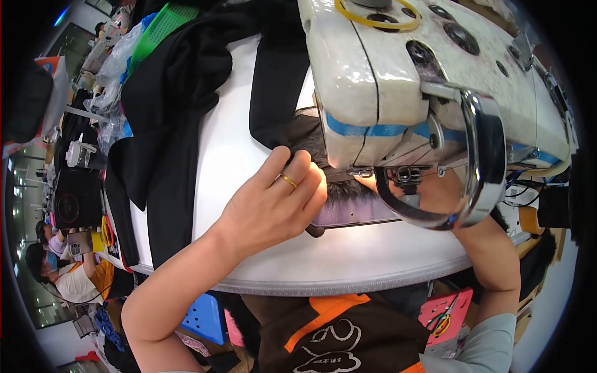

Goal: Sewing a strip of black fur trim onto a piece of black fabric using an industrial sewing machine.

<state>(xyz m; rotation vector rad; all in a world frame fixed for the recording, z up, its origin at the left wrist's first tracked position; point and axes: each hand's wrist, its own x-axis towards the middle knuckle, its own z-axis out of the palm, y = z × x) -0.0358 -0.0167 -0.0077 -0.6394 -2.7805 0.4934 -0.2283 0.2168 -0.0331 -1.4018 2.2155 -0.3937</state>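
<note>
A white sewing machine (364, 74) with a blue stripe reaches over the table from the right. My left hand (273, 199), with a gold ring, is closed, its curled fingers gripping the edge of black cloth (273, 105) left of the machine head. Dark fur (342, 191) lies beneath the head, beside that hand's fingertips. My right hand (440, 191) is on the far side of the presser area, partly covered by the machine's curved chrome bar (488, 155). One of its fingertips shows near the fur; the other fingers are hidden.
More black cloth (168, 93) is heaped on the left of the white table (280, 264). A green basket (165, 31) and clear plastic bags stand beyond it. Scissors (443, 323) lie on a pink tray below the table edge. Two people sit far left.
</note>
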